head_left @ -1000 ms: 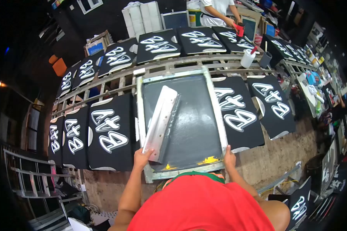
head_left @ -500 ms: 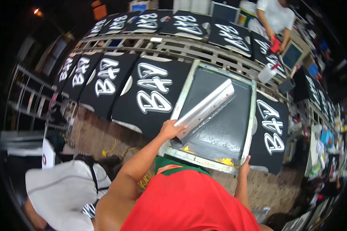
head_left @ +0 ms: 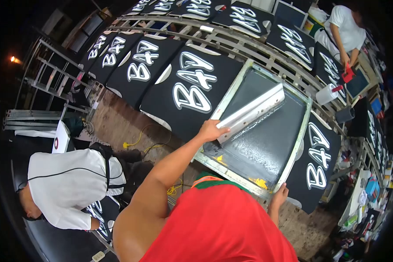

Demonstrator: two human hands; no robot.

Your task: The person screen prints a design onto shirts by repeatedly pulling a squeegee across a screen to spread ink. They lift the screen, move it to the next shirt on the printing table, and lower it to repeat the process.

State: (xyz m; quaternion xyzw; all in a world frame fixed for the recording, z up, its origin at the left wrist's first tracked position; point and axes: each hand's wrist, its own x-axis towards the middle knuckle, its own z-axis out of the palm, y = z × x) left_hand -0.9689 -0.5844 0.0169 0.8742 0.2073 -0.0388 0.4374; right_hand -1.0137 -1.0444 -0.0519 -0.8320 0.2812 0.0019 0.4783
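Observation:
My left hand (head_left: 213, 131) is wrapped round the lower end of a long metal squeegee (head_left: 253, 112), which lies diagonally inside a printing screen (head_left: 302, 126). The screen has a pale green, worn frame and a dark, wet-looking mesh with yellow patches at its near edge. At the frame's near right corner, my right hand (head_left: 280, 195) grips the rim with bent fingers. Black panels with white lettering flank the screen, one on the left (head_left: 161, 102) and one on the right (head_left: 332, 168).
More lettered black panels line the slatted metal rack (head_left: 231, 41). A person in white (head_left: 345, 30) holds something red at the back right. Another person (head_left: 70, 183) bends over at the left. A white container (head_left: 326, 94) stands beyond the screen; a yellow cord (head_left: 133, 143) lies on the floor.
The view has shifted, so the rack and screen appear further right. Both hands keep their holds, and the squeegee stays diagonal in the screen. More of the person at the left shows.

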